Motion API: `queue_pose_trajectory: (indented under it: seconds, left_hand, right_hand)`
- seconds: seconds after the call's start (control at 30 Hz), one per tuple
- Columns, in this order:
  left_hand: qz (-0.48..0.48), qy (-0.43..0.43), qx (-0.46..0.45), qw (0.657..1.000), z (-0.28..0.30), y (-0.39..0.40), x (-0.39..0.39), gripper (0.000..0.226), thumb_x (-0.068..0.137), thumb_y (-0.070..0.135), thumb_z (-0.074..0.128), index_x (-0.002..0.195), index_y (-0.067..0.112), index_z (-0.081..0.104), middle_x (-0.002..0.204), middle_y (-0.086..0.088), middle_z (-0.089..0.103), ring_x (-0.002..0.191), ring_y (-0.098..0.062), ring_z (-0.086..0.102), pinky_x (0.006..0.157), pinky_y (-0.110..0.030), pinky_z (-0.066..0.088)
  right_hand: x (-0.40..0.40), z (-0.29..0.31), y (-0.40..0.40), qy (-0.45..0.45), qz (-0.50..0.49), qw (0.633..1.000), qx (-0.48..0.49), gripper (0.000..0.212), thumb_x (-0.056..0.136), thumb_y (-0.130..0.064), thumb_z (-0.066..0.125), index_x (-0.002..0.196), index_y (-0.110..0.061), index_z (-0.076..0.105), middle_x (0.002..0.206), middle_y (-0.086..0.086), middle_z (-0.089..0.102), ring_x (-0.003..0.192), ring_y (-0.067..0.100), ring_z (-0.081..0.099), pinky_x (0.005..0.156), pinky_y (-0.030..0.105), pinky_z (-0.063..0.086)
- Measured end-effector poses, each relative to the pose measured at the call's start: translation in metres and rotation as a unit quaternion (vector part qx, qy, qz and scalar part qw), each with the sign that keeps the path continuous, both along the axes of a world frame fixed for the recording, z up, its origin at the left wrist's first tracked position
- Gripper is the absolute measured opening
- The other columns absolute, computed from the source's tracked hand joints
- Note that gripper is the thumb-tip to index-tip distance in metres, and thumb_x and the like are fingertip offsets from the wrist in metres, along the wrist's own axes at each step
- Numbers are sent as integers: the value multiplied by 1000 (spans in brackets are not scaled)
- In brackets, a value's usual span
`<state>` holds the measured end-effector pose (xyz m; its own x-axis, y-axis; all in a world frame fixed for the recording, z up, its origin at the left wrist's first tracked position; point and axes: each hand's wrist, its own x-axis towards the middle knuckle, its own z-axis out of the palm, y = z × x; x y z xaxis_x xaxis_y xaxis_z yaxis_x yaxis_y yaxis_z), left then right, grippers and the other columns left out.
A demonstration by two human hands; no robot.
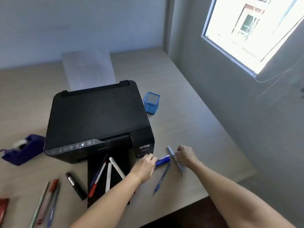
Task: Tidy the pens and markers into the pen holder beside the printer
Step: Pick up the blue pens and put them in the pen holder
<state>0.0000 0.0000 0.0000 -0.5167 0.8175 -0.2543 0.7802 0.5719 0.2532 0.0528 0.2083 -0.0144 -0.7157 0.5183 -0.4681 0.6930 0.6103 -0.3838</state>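
A blue mesh pen holder [151, 102] stands empty at the right of the black printer [98, 120]. My left hand [145, 165] grips a blue marker [163, 160] just in front of the printer's right corner. My right hand [185, 155] pinches a light blue pen [171, 153] that lies slanted on the desk. A dark blue pen [162, 177] rests between my hands. On the printer's black output tray [97, 191] lie two white markers [115, 168] and a red pen [97, 180]. A black marker [76, 185] and several pens [47, 201] lie at the left.
A blue tape dispenser [23, 148] sits left of the printer. White paper [88, 69] stands in the printer's rear feed. The wall and a window [250, 30] close off the desk's right side. The desk's front edge [181, 209] runs under my right forearm.
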Motion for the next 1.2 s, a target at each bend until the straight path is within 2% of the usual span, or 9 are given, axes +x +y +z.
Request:
queue_pose_trajectory:
  seconds: [0.2, 0.33, 0.4, 0.57, 0.67, 0.77, 0.9, 1.07, 1.2]
  left_hand:
    - [109, -4, -56, 992, -20, 20, 10, 27, 90, 20, 55, 115, 14, 51, 122, -6, 53, 118, -24, 52, 88, -36, 50]
    - [118, 34, -67, 990, -30, 26, 13, 32, 55, 16, 83, 80, 17, 64, 80, -1, 63, 74, -20, 68, 51, -29, 53]
    - [121, 65, -59, 989, -36, 25, 18, 35, 47, 16, 86, 74, 17, 64, 73, 0, 62, 65, -19, 66, 44, -28, 51]
    - [166, 6, 1, 986, -35, 12, 37, 18, 80, 20, 62, 95, 12, 62, 94, -5, 68, 88, -23, 69, 71, -32, 58]
    - [192, -79, -5, 978, -28, 12, 57, 18, 95, 17, 40, 109, 9, 50, 110, -9, 61, 105, -28, 59, 87, -34, 45]
    - [219, -110, -16, 969, -28, 15, 67, 22, 97, 20, 42, 116, 11, 47, 119, -9, 57, 113, -27, 55, 91, -35, 43]
    - [221, -98, -85, 967, -31, 25, 63, 35, 95, 30, 51, 123, 9, 50, 126, -11, 54, 119, -30, 53, 94, -42, 45]
    - [183, -55, -149, 970, -31, 20, 70, 30, 99, 14, 40, 125, 4, 51, 127, -16, 53, 120, -33, 51, 90, -45, 46]
    - [156, -55, -178, 970, -14, 3, 74, 33, 93, -1, 40, 125, 2, 48, 127, -16, 53, 119, -34, 50, 89, -45, 47]
  right_hand:
    - [-20, -9, 8, 12, 86, 996, 3, 27, 85, -32, 56, 98, -9, 59, 108, 14, 63, 100, 34, 60, 77, 37, 48]
    - [-31, -15, 18, 31, 162, 986, 7, 35, 93, -39, 48, 95, -5, 57, 103, 17, 61, 94, 36, 59, 76, 40, 49]
    - [-35, -19, 20, 24, 192, 981, 8, 37, 96, -37, 42, 98, -2, 55, 106, 21, 59, 98, 38, 58, 78, 40, 48]
    - [-39, -20, 31, 7, 217, 976, -2, 28, 96, -24, 44, 103, 2, 52, 112, 26, 57, 103, 40, 55, 81, 41, 45]
    - [-44, -16, 40, 22, 226, 973, -39, 16, 97, -19, 43, 93, -3, 43, 106, 29, 56, 96, 41, 55, 71, 36, 36]
    - [-50, -8, 34, 25, 265, 961, -74, 10, 92, -12, 40, 98, -3, 42, 107, 26, 56, 88, 36, 51, 72, 40, 40]
    - [-59, -2, 15, 5, 378, 923, -68, 29, 94, -21, 49, 118, -6, 53, 118, 16, 61, 94, 29, 57, 75, 31, 42]
    - [-61, -10, -7, -2, 479, 878, -15, 25, 89, -27, 60, 105, -8, 62, 103, 15, 63, 83, 24, 54, 69, 32, 44]
    - [-56, -15, -19, 9, 496, 868, -1, 25, 92, -24, 56, 112, -9, 60, 102, 12, 54, 78, 24, 54, 67, 31, 42]
